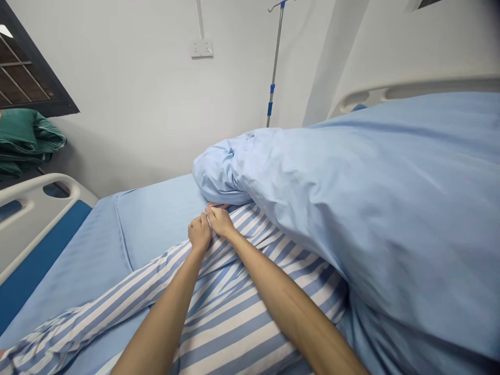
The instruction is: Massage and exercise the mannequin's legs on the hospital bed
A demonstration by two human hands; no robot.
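My left hand [199,230] and my right hand [221,221] are side by side over a blue-and-white striped garment [234,320], worn by a person lying on the bed. Both are closed, thumbs close together, and appear to pinch the striped cloth at its far edge; my fingers hide the exact grip. Just beyond my right hand, part of the lying person's hand [219,205] shows below a light blue quilt [312,172]. The quilt is folded back in a thick roll toward the right. A striped limb [113,307] of the garment stretches to the lower left.
Light blue bedding [160,203] covers the mattress. A pale bed-end board [47,182] stands at left, another [414,88] at right. Behind the bed are a drip stand [276,57], a wall socket [202,48] and folded green cloth [27,135] below a barred window [25,67].
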